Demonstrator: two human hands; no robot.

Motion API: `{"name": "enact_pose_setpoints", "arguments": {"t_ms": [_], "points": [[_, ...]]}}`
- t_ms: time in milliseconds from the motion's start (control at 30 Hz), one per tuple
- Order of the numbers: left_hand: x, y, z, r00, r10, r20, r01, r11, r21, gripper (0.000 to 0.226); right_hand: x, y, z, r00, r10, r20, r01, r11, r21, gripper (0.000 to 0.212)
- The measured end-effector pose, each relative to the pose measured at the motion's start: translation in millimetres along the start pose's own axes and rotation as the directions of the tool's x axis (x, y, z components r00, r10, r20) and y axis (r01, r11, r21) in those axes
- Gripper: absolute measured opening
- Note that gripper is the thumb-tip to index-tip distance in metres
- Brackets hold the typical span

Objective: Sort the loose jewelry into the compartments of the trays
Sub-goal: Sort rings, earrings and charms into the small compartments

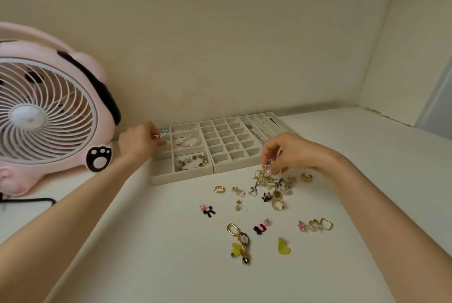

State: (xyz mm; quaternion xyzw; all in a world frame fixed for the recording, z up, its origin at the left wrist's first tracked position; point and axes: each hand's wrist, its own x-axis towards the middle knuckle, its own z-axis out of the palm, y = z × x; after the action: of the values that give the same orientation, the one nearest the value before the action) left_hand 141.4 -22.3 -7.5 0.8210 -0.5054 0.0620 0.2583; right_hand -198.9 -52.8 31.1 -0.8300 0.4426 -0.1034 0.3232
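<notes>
Three cream trays stand side by side at the back of the white table: a left tray (181, 178) with bracelets in its wide compartments, a middle grid tray (234, 167) and a right tray (281, 121) with long slots holding chains. My left hand (138, 142) pinches a small gold ring (156, 136) over the left tray's small left-hand compartments. My right hand (288, 153) pinches a silvery earring (265, 167) at the top of the loose jewelry pile (271, 187) in front of the trays.
A pink animal-shaped fan (49, 112) stands left of the trays, its black cord (31, 201) on the table. Scattered pieces lie nearer me: gold link (219, 189), bow earrings (208, 210), yellow heart charms (284, 247), gold hoops (320, 225). Walls close the back and right.
</notes>
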Motion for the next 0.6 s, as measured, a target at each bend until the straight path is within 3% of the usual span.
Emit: {"name": "enact_pose_setpoints", "arguments": {"t_ms": [167, 333, 600], "points": [[14.9, 2.9, 12.2, 0.996, 0.030, 0.089, -0.048, 0.978, 0.203, 0.031, 4.5, -5.9, 4.2, 0.998, -0.034, -0.052, 0.036, 0.999, 0.027, 0.016], [20.5, 3.0, 19.1, 0.996, 0.034, 0.080, -0.049, 0.981, 0.188, 0.031, 11.0, -7.7, 7.5, 0.992, -0.080, -0.098, 0.087, 0.994, 0.064, 0.015], [20.9, -3.6, 12.7, 0.988, 0.045, 0.145, -0.070, 0.983, 0.172, 0.032, 27.2, -21.6, 23.7, 0.982, -0.128, -0.136, 0.162, 0.947, 0.278, 0.014]]}}
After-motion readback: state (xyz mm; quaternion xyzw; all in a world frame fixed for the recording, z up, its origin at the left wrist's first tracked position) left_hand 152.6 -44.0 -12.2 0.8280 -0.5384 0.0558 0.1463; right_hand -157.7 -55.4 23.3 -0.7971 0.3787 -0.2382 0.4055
